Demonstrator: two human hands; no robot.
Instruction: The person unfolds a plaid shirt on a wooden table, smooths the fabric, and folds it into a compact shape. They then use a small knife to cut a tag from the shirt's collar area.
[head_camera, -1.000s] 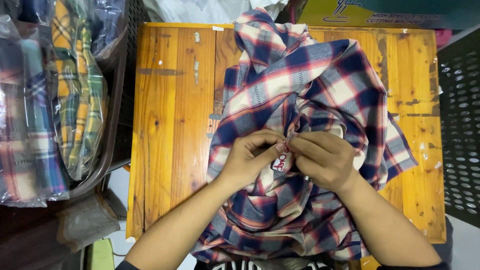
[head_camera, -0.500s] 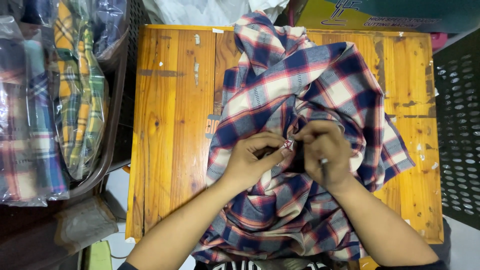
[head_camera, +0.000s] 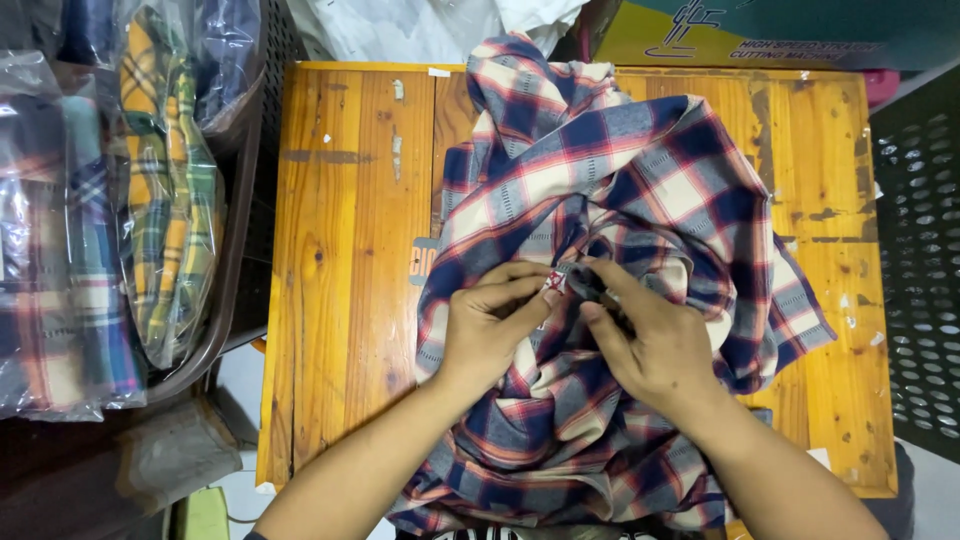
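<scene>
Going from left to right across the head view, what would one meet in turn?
Bagged plaid shirts → bare wooden table → left hand → right hand, both on the plaid shirt → dark perforated crate.

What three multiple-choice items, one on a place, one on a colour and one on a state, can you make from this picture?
1. Where does the plaid shirt lie?
A. in a basket
B. on the wooden table
C. on the floor

2. What colour is the table?
A. white
B. grey
C. orange-brown

3. How is the shirt?
A. crumpled
B. folded flat
C. hung up

Answers:
1 B: the table's boards show all around the shirt.
2 C: the bare planks left of the shirt are orange-brown.
3 A: the cloth is bunched in folds, and the left hand and right hand pinch it at the middle.
</scene>
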